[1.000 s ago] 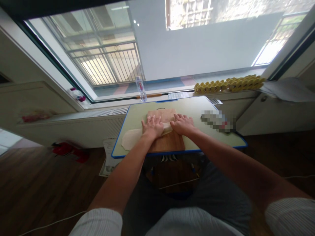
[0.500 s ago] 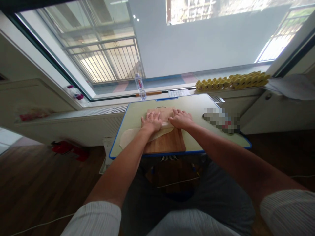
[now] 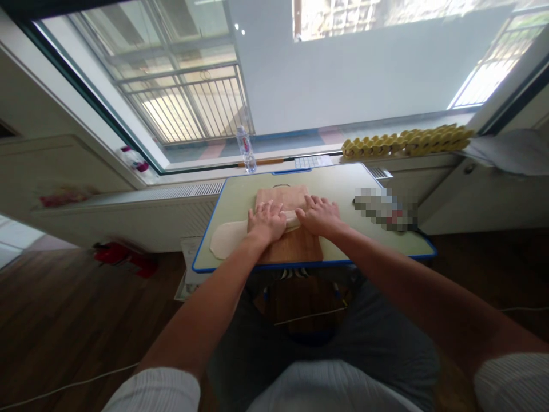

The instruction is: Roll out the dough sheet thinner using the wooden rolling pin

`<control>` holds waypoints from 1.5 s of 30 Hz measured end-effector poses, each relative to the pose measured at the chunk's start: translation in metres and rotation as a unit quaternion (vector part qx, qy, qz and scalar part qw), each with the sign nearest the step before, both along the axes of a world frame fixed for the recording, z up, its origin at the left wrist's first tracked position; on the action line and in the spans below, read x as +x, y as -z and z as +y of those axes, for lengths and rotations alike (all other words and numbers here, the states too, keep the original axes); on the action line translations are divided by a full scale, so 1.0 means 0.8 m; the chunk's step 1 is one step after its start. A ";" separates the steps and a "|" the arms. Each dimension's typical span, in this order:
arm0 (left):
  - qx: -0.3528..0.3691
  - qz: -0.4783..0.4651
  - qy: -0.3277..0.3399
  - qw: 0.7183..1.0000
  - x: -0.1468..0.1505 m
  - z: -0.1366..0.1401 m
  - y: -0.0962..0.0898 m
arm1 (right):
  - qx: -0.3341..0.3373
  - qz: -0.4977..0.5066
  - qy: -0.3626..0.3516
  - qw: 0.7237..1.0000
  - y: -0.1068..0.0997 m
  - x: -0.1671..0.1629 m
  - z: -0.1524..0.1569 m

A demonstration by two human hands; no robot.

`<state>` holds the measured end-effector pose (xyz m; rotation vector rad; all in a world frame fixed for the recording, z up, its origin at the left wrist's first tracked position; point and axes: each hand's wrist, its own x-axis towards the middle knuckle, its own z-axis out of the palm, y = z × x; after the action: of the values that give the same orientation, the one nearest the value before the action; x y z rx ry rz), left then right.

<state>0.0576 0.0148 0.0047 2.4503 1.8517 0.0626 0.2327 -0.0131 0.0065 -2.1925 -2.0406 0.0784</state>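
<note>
A pale, flat sheet of dough (image 3: 226,239) hangs over the left side of a wooden cutting board (image 3: 295,248) and lies on the table. Across the board, a light roll (image 3: 291,218) shows between my hands; whether a rolling pin is inside it I cannot tell. My left hand (image 3: 266,220) rests palm down on the roll's left part, fingers stretched forward. On its right part my right hand (image 3: 319,214) presses down, fingers extended and thumb pointing inward. Both palms hide much of the roll.
The small table (image 3: 343,178) has a blue rim. A blurred-out item (image 3: 384,209) lies on its right. Behind, the windowsill holds a plastic bottle (image 3: 246,150), a white keyboard-like object (image 3: 312,162) and a yellow wavy stack (image 3: 407,142). A red fire extinguisher (image 3: 124,259) stands at floor left.
Both hands have moved a little toward me along with the roll. More of the board's far part now shows beyond my fingers. The view has shifted slightly.
</note>
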 end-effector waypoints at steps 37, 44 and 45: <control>0.029 -0.019 0.006 0.999 0.000 -0.004 0.007 | 0.032 0.003 0.016 0.999 0.002 -0.006 -0.013; 0.056 -0.027 0.008 0.998 -0.001 -0.026 0.009 | 0.044 -0.032 -0.008 0.998 0.001 -0.007 -0.037; 0.057 -0.027 0.008 0.998 -0.001 -0.029 0.009 | 0.047 -0.030 -0.007 0.998 0.002 -0.007 -0.038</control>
<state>0.0565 -0.0083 -0.0027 2.5090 1.8562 0.2372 0.2272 -0.0434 0.0051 -2.1497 -2.0455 -0.0827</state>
